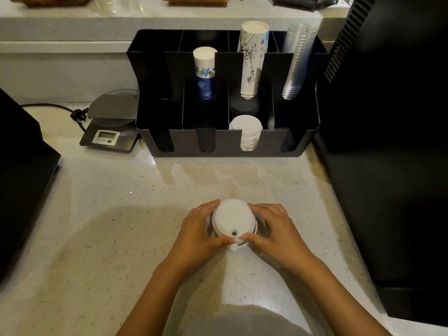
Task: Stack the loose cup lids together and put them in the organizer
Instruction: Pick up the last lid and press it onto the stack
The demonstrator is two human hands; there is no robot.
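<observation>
Head view: your left hand (201, 229) and right hand (274, 229) cup a short stack of white plastic cup lids (231, 220) from either side, fingers curled snug around its rim, thumbs meeting at the near edge. The stack stands on the pale speckled stone counter (116, 214), near you and well apart from the black plastic compartment organizer (228, 144) at the back.

Gathering looks done: no loose lids show anywhere else on the counter. The lower lids sit slightly askew under the top one, so squaring up may not be finished.

Left to do: carry the stack to the organizer and seat it. A second white lid stack (246, 132) already fills one front slot, right of centre; the other front slots appear empty. That looks like the likeliest home, though whether there's room on top, you cannot tell from here.
</observation>
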